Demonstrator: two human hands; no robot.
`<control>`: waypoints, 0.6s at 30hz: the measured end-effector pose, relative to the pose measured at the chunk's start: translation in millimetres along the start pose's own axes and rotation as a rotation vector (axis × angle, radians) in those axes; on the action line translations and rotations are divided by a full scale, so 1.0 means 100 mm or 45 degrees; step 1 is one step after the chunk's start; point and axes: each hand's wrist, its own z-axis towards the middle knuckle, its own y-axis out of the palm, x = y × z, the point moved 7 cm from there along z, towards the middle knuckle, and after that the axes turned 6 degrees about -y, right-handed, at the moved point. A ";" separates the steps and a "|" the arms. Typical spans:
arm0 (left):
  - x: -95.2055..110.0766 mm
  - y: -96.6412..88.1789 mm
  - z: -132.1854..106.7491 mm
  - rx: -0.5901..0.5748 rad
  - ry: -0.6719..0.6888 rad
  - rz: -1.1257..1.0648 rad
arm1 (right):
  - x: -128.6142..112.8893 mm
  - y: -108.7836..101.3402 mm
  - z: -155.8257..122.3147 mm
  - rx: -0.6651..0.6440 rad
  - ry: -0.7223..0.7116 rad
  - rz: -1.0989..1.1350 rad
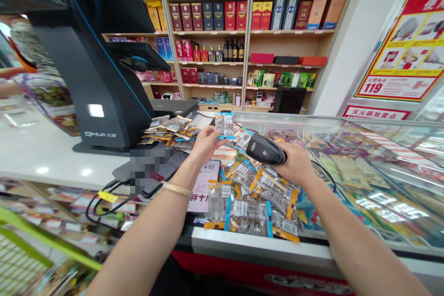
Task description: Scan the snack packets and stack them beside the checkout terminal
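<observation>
My left hand (205,144) pinches a small clear snack packet (224,125) with blue edges and holds it upright above the counter. My right hand (294,163) grips a black handheld barcode scanner (264,149), its head pointing left toward the packet. Below both hands lies a heap of similar snack packets (256,194) with blue and orange edges on the glass counter (364,166). A gold bracelet sits on my left wrist.
A black checkout terminal (93,83) stands at the left with more packets (169,129) beside its base. A phone-like screen (204,185) lies near my left forearm. Shelves of boxed goods and bottles (222,32) fill the back wall. A green basket (21,249) is at bottom left.
</observation>
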 end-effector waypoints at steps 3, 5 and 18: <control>-0.01 0.08 -0.03 -0.040 0.044 -0.002 | -0.01 0.00 0.01 -0.004 0.015 -0.014; -0.02 0.12 -0.05 -0.058 0.062 0.014 | -0.01 0.01 0.01 -0.020 0.026 -0.025; 0.05 -0.06 -0.03 0.219 -0.006 0.029 | 0.06 0.05 -0.02 -0.024 0.073 -0.039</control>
